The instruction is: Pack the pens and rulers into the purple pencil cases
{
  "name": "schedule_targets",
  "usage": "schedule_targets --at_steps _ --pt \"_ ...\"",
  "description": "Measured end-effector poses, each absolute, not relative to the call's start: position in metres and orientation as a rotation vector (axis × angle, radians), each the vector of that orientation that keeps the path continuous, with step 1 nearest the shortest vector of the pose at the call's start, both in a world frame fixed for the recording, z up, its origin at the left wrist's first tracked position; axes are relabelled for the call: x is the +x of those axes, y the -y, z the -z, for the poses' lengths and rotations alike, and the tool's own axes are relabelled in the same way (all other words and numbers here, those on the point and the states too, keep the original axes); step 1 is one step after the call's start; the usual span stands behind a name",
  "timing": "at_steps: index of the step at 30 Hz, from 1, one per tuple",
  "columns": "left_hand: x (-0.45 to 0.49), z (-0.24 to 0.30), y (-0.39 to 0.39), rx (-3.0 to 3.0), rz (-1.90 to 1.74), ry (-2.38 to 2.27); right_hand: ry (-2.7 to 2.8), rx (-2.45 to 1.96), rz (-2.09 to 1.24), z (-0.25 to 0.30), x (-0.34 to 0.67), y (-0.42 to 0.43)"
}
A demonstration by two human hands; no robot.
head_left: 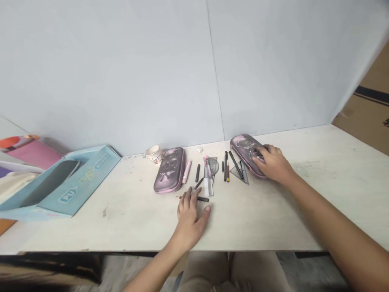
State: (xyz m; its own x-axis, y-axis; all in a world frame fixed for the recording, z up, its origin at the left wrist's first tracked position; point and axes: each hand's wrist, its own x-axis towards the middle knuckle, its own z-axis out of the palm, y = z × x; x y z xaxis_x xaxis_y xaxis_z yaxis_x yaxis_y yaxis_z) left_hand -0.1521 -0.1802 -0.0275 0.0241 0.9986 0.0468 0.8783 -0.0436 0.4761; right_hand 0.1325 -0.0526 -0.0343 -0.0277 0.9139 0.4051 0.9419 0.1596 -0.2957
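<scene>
Head view: left hand (191, 222) lies low over the bench (258, 227), fingers spread, thumb apart, fingertips across a dark pencil (204, 199); whether it grips the pencil cannot be told; right hand (276, 165) rests on the right pencil case (243, 145), fingers bent over the lid; firmness of hold cannot be told; left pencil case (169, 170) lies just beyond the left hand, pink tube (187, 172) beside it; black pens (225, 167) lie between the hands, farther out; blue box (82, 182) sits well left of both hands.

rightmost purple case (245, 149) | closed, slanted | dark pencil (203, 199) | crosswise, near front
</scene>
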Motion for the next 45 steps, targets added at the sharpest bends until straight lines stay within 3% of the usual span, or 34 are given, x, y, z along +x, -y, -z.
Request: schedule_targets --at_steps 12,23,31,36,40,45 --pt "-0.110 0.047 0.075 1.896 -0.696 -2.060 2.011 -1.841 0.104 0.044 0.127 0.074" --pt "-0.102 0.040 0.010 1.917 -0.800 -1.976 2.007 -2.002 0.262 0.027 0.023 0.100" --pt "-0.204 -0.013 0.043 2.206 -0.959 -2.015 2.210 -1.610 0.288 0.014 -0.046 0.078" --pt "-0.266 -0.002 0.048 1.930 -0.867 -2.268 2.403 -1.382 0.120 0.009 -0.111 0.081" --pt "-0.289 0.011 0.043 1.576 -0.783 -2.125 2.399 -1.367 0.011 0.015 -0.132 0.085" --pt "-0.299 0.013 0.039 1.285 -0.954 -1.818 2.427 -1.160 -0.020 0.033 -0.108 0.096"
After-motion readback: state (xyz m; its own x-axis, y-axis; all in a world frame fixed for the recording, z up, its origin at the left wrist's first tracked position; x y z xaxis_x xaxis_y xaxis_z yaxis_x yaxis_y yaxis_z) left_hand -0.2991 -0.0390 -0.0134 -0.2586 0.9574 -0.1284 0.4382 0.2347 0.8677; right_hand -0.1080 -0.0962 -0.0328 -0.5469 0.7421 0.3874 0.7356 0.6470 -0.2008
